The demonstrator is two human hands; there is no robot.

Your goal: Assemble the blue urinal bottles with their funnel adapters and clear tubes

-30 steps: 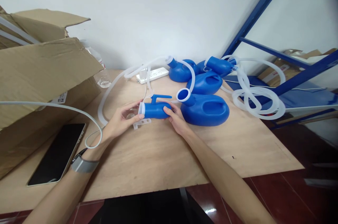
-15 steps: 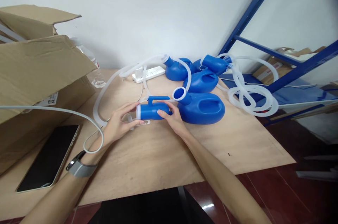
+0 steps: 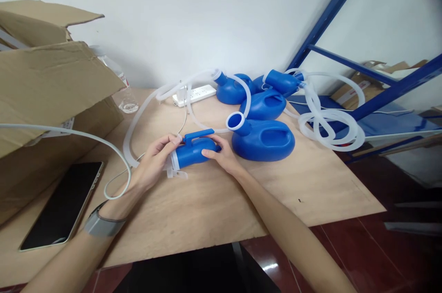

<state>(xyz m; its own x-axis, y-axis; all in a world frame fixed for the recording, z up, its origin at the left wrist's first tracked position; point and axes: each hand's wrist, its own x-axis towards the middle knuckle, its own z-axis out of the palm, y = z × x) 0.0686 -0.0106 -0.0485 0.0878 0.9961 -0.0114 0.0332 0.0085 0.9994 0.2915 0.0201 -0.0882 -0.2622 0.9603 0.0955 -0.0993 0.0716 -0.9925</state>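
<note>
I see the blue handled cup [image 3: 193,152] just left of the big blue bottle [image 3: 264,138], low over the bench [image 3: 207,210]. Long axis runs left-right, pale rim away from the bottle. Left hand [image 3: 155,161] grip is closed on the rim end. Right hand [image 3: 221,155] grip is closed on the bottle-side end. Both equally near.

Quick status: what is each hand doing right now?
Left hand: closed around the clear-rimmed end of the blue handled piece.
Right hand: closed on the other end of the blue handled piece.
</note>
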